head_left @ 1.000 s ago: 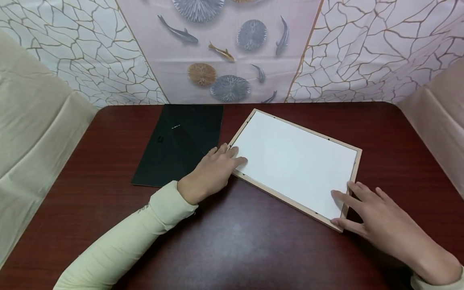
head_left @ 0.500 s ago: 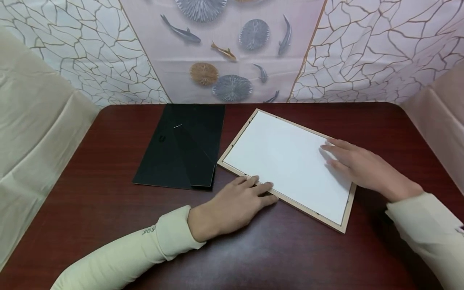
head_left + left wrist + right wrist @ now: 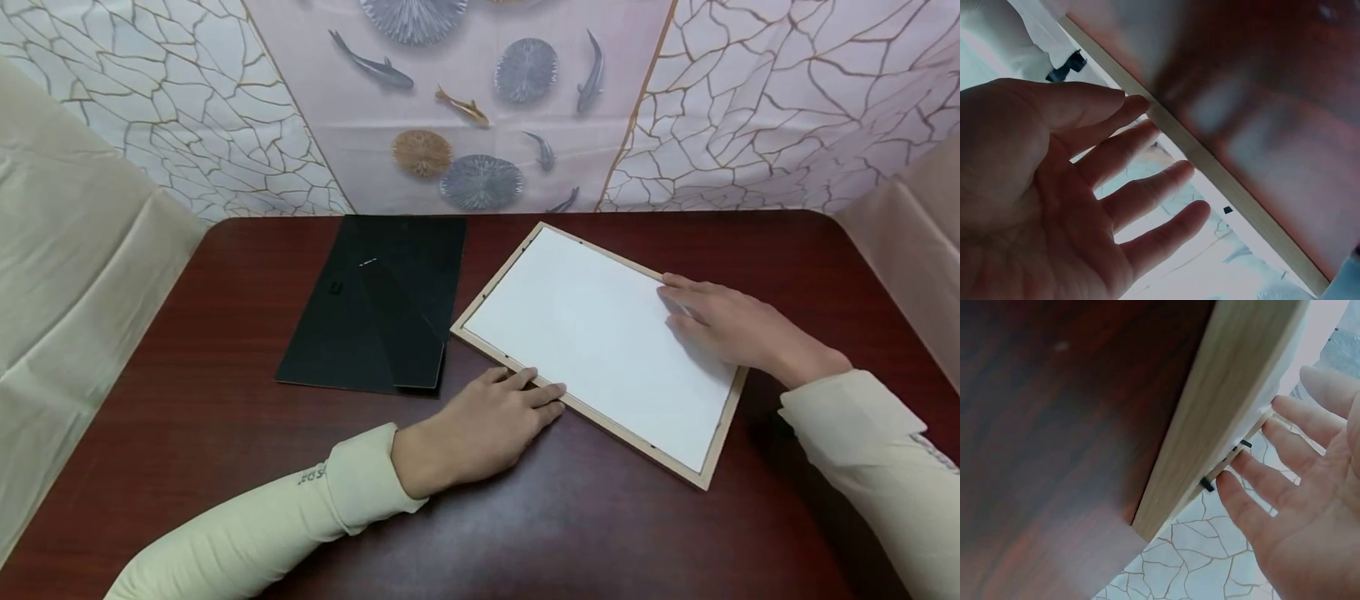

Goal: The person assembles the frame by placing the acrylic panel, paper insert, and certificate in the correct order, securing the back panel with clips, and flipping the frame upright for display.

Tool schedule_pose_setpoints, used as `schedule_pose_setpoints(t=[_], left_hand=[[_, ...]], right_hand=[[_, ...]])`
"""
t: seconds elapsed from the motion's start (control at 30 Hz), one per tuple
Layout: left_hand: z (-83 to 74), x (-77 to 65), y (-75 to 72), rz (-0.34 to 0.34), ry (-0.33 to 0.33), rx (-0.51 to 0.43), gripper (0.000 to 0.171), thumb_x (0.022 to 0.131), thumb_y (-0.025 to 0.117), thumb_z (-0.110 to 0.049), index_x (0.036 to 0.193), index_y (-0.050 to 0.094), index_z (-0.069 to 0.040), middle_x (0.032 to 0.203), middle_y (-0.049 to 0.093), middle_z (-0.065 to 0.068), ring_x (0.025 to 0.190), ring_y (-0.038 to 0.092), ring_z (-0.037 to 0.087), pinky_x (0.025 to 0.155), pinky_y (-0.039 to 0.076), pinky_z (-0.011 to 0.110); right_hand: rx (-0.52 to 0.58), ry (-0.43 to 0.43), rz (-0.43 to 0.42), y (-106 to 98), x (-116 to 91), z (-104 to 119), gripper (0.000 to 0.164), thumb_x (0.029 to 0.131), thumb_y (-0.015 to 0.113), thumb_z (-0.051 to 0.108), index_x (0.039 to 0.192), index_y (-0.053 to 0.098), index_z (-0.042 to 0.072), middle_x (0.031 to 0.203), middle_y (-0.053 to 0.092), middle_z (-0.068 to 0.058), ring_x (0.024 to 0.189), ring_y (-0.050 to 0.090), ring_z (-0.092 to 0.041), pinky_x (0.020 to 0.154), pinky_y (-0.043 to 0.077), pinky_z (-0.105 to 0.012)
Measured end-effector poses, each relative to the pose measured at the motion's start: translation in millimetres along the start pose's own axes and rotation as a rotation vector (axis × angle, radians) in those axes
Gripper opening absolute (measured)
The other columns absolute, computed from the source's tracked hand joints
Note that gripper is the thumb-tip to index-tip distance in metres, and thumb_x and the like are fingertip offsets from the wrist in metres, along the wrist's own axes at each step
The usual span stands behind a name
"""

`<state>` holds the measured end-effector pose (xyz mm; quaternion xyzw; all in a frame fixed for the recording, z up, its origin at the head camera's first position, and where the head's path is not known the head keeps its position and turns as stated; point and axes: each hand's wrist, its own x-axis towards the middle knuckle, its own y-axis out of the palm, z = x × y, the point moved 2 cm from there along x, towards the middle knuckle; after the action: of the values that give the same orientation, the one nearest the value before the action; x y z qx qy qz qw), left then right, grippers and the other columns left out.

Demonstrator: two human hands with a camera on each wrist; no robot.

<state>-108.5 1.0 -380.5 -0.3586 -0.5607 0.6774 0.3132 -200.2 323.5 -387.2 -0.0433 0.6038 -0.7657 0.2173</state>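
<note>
A light wooden picture frame lies at an angle on the table, back side up, with a white sheet filling it. My left hand has its fingertips at the frame's near edge. The left wrist view has these fingers spread and slightly bent beside the wooden edge. Over the sheet's right part lies my right hand, fingertips reaching the far edge. In the right wrist view its fingers extend beside small black tabs on the frame. Neither hand grips anything.
Left of the frame lies a black backing board with a stand leg, its corner close to the frame's left corner. The dark red table meets a patterned cloth behind and plain cloth at both sides.
My left hand has moved from the frame's left corner to its near edge. My right hand has gone from the near right corner to the far edge. The frame has shifted slightly.
</note>
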Motion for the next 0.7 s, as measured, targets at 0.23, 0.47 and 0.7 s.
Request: schedule_pose_setpoints(t=[0.23,0.47,0.7], left_hand=[[15.0,-1.3,-0.5,-0.101,-0.035,0.012,0.033,0.109,0.054,-0.021,0.139,0.069,-0.02,0.153,0.06,-0.005,0.139,0.06,0.021,0.104,0.055,0.041],[36.8,1.7,-3.9,-0.056,-0.098,-0.07,0.032,0.108,0.053,-0.014,0.134,0.072,-0.013,0.153,0.06,-0.001,0.141,0.058,0.027,0.107,0.054,0.046],[68.6,8.9,-5.8,0.048,-0.208,-0.152,0.034,0.108,0.047,-0.007,0.131,0.072,-0.005,0.157,0.055,0.002,0.145,0.052,0.034,0.114,0.048,0.052]], right_hand=[[-0.025,0.03,-0.022,1,-16,3,0.057,0.105,0.061,0.016,0.151,0.044,-0.013,0.161,0.034,-0.036,0.143,0.042,-0.057,0.113,0.038,-0.069],[-0.046,0.064,-0.019,7,-32,15,0.055,0.103,0.063,0.016,0.144,0.049,-0.019,0.154,0.038,-0.043,0.132,0.047,-0.066,0.108,0.041,-0.071],[-0.027,0.059,-0.031,13,-43,36,0.053,0.102,0.066,0.016,0.138,0.054,-0.02,0.151,0.041,-0.045,0.133,0.049,-0.061,0.106,0.044,-0.069]])
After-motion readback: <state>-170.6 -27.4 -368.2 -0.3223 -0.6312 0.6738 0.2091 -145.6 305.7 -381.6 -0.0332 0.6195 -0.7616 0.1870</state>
